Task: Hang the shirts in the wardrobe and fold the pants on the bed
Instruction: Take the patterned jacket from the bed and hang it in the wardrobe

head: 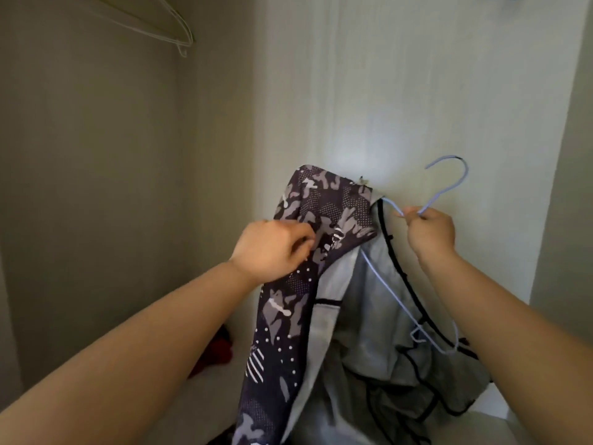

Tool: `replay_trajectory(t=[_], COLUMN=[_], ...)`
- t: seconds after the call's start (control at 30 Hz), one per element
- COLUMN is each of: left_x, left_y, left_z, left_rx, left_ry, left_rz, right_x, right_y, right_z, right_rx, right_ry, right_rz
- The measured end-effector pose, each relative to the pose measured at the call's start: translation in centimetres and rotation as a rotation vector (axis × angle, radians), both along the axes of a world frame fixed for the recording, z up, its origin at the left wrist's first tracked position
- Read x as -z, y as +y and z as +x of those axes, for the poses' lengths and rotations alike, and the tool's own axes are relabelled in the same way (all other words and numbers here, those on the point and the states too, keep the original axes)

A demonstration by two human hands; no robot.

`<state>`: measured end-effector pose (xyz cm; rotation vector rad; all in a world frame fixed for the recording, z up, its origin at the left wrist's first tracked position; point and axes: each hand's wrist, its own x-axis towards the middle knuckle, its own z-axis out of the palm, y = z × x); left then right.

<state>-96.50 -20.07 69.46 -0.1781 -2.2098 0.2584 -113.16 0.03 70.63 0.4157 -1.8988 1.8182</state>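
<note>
Both hands are raised inside the wardrobe (417, 91). The left hand (272, 248) is closed on the patterned shoulder of the shirt (308, 252), fingers pinching the dark camouflage cloth. The right hand (431, 232) is closed around the neck of a light blue hanger (449, 184), hook pointing up. The lower part of the hanger sits inside the grey inner side of the shirt. White hangers (154, 24) hang at the top left. Something red (218, 348) lies on the wardrobe floor.
</note>
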Motion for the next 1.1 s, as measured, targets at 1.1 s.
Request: replay_trajectory(t=[1.1], left_x=[-4.2], left_y=[4.4], left_z=[-4.7], left_rx=[0.072], left_ry=[-0.389], left_rz=[0.168], right_x=[0.7], right_y=[-1.2], right_z=[4.0], right_rx=[-0.296], right_ry=[0.232], right_rz=[0.393])
